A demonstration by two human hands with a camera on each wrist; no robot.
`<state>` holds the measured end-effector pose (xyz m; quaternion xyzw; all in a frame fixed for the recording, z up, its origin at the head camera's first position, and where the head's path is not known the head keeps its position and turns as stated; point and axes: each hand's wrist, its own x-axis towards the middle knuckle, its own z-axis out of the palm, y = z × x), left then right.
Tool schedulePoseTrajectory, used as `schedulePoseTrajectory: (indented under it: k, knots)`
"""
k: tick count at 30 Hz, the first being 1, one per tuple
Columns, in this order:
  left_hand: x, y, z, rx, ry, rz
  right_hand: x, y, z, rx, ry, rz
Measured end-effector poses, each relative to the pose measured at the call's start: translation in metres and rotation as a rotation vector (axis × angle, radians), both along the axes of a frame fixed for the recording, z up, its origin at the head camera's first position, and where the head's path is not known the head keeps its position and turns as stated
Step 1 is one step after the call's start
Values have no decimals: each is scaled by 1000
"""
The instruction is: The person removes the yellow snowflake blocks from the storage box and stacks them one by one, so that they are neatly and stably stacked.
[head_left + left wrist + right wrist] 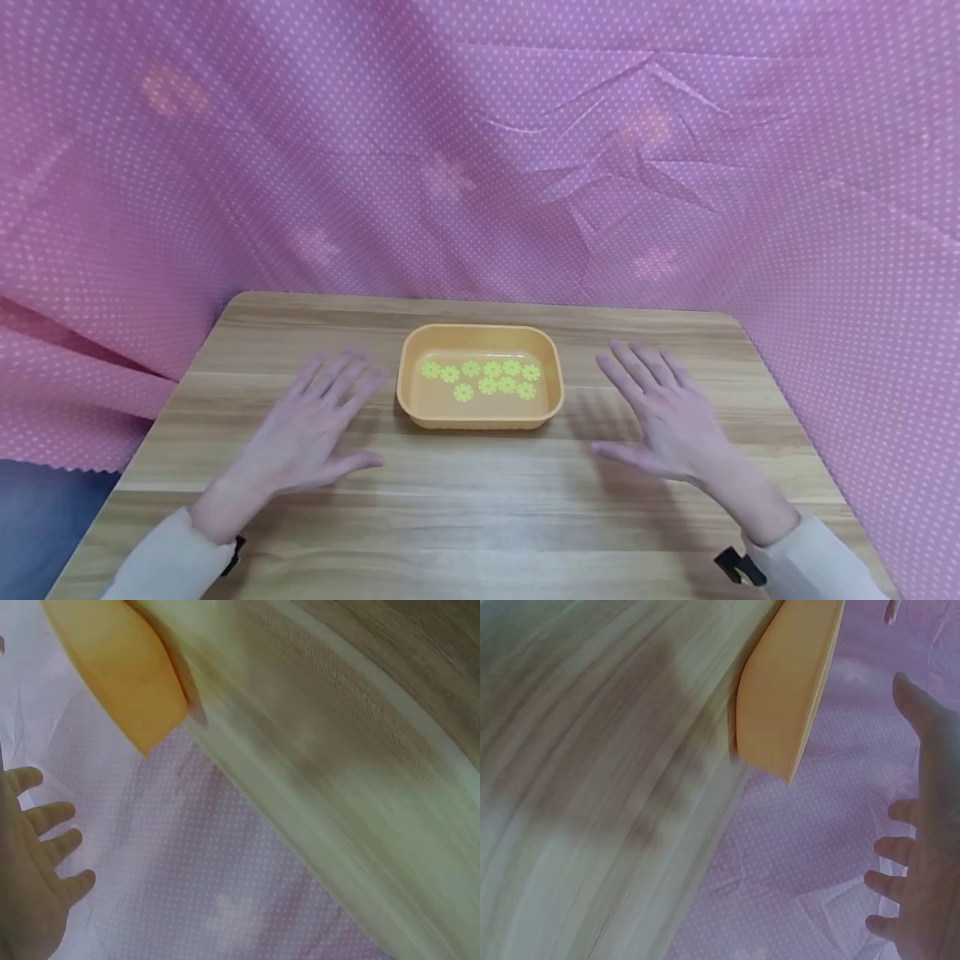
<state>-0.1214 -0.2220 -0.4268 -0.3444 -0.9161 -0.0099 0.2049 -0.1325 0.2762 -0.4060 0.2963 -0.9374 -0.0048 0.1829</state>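
Note:
A shallow orange-yellow plastic tray (480, 422) with rounded corners sits on the wooden table. Several small yellow-green flower-shaped pieces (463, 392) lie spread over its floor. To the tray's left, my left hand (307, 433) is held palm down over the table, fingers straight and spread, thumb pointing toward the middle. On the other side, my right hand (671, 425) mirrors it with fingers fanned out. Both hands hold nothing and are apart from the tray. Each wrist view shows its hand (34, 870) (930, 847) with the tray's outer wall beyond.
The wood-grain table (480, 517) has rounded far corners. Pink-purple dotted cloth (480, 167) hangs behind it and along both sides. Dark blue material (45, 517) shows at the lower left. A small black clip or strap (738, 567) is at the right cuff.

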Motion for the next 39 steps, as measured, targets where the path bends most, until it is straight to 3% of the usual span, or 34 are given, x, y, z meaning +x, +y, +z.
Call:
schedulePoseTrajectory:
  k: [8, 24, 33, 39]
  knots:
    - [-11, 8, -11, 23, 70, -121, -16, -24, -2, -11, -31, 105]
    - [-26, 23, -22, 16, 11, -212, -50, -74, -8, 22, -118, 335]
    - [-35, 31, -24, 21, -30, -234, -63, -99, -8, 54, -187, 358]
    - [-40, 34, -29, 54, -3, -277, -75, -113, -15, 80, -232, 384]
